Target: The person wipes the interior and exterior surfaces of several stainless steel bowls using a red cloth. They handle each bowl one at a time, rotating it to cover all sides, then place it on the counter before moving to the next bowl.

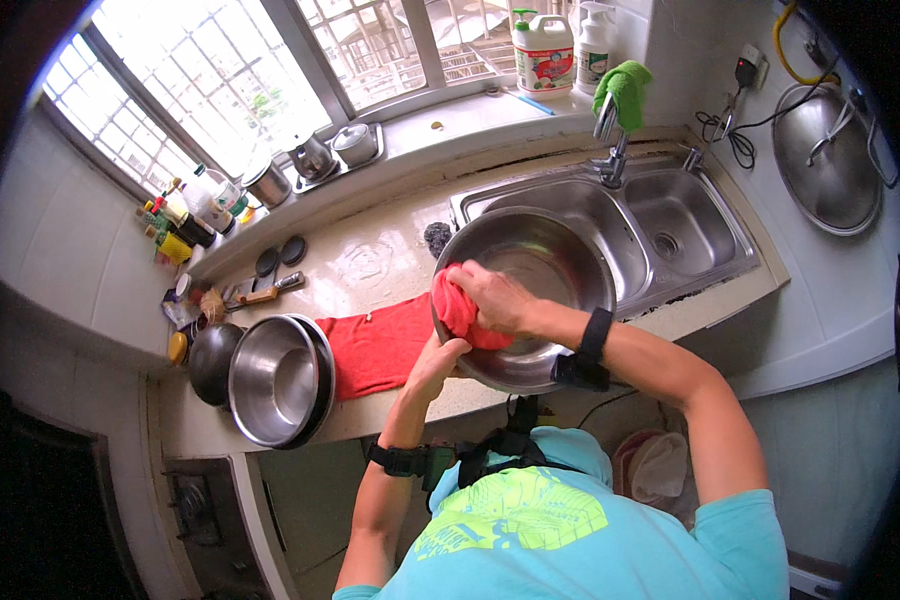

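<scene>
A large stainless steel basin [547, 255] is tilted over the counter beside the sink. My left hand [435, 364] grips its near left rim, the thumb on the inside and the fingers mostly hidden beneath. Bunched in my right hand [495, 296] is a red cloth [454, 304], pressed against the basin's inner left wall. A second red cloth [379, 345] lies flat on the counter, left of the basin. Farther left, a steel bowl [274, 379] leans on its side next to a dark rounded pan or bowl [214, 364].
Behind the basin is a double-bowl steel sink [694, 225] with a faucet [611, 161] draped in a green cloth [624, 90]. A black scouring pad [437, 238] sits near the sink. Knives [270, 289] lie at the back left. Bottles and pots line the windowsill [412, 127].
</scene>
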Motion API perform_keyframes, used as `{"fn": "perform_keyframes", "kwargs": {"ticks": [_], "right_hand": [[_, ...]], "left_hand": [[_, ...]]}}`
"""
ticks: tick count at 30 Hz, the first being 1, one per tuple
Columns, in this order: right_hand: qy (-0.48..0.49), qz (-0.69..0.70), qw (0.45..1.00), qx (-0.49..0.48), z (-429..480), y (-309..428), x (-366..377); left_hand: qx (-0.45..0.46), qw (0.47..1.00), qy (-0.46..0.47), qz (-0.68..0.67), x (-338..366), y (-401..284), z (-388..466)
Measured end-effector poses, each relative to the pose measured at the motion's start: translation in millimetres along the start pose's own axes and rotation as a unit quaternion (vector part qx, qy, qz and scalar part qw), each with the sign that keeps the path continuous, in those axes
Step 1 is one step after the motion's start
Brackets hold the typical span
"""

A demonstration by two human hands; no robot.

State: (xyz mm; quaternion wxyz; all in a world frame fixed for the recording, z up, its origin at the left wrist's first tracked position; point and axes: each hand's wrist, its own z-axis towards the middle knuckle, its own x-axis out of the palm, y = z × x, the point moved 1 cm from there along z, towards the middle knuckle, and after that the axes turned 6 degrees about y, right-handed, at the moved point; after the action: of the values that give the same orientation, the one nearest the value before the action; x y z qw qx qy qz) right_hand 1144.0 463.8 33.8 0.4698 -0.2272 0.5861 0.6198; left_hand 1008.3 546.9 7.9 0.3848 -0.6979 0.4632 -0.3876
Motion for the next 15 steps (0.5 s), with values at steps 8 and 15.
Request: {"fn": "perform_keyframes", "kwargs": {"ticks": [8,15], "right_hand": [[-0.130,-0.362,0.923,-0.020,-6,-49,-59],[0.143,-0.277,0.924,0.221,-52,-39,-22]], "left_hand": [[0.004,0.997,-0.067,-0.036,-1,-11,-10],[0.206,0.972,-0.101,-0.060,-8,-4,8]]}}
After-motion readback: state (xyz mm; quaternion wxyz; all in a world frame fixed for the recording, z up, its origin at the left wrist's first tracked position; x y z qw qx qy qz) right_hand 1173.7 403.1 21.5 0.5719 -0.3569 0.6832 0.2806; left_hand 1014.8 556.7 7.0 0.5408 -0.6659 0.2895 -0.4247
